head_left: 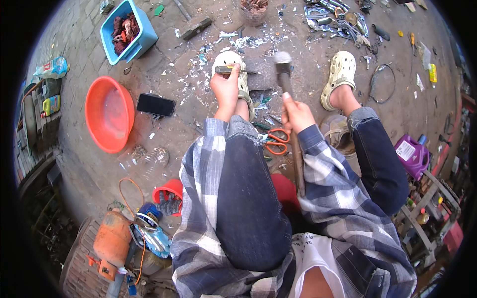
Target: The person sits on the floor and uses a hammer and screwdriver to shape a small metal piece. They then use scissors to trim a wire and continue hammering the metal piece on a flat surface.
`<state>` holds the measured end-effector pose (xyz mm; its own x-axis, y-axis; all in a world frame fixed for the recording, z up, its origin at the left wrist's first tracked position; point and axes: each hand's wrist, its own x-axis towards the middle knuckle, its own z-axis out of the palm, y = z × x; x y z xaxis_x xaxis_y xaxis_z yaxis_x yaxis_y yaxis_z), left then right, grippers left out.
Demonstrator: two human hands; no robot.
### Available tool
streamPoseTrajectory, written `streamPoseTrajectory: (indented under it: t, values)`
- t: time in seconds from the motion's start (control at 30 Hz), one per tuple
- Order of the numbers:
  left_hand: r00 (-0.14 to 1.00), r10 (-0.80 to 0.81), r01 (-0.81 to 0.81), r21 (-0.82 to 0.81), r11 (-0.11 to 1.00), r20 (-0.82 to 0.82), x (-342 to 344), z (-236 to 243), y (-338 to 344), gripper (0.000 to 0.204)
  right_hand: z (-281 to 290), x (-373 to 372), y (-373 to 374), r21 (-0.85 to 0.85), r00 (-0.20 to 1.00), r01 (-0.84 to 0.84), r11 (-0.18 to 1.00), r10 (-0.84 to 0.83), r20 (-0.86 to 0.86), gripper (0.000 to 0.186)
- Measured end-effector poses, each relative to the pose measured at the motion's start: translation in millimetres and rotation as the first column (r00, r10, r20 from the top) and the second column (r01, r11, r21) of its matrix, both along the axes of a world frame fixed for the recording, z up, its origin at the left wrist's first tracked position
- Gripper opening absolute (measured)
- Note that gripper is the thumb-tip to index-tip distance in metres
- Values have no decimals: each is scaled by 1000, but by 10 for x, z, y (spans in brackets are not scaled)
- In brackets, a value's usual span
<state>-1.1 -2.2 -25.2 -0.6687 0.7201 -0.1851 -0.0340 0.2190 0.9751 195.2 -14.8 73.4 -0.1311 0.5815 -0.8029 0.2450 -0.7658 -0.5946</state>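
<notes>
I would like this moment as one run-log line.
left hand: holds screwdriver-like tool | right hand: grips hammer | left side: phone, orange-red basin

We see a loose, long-sleeved plaid shirt [343,218] in navy, grey and white, its sleeves reaching down to the bare left hand [226,93] and bare right hand [298,115]. Under it sits a white top [318,256] with small dark print, and below come dark blue jeans [248,198] — pale, frayed cuffs [364,115] at the hems. On the feet we find cream clogs [343,67], round-holed and rounded at the toe — each with a heel strap.
</notes>
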Motion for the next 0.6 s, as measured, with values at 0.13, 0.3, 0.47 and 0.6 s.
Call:
streamPoseTrajectory:
  t: [0.13,0.3,0.47,0.6]
  values:
    - [999,-46,46,-2,999,-3,146,-74,77,19,-40,482,-21,-48,983,182,982,-181,14,50]
    - [987,-20,20,-1,1000,-157,-81,-167,28,31,774,617,-116,-50,992,79,996,-84,-99,47]
    - [980,-54,52,-14,999,-192,29,-259,156,34,2245,993,-227,116,947,127,985,-86,-310,38]
    - [985,-95,87,-64,994,-142,-79,-144,107,34,3144,1257,-575,261,825,344,902,-158,-542,37]
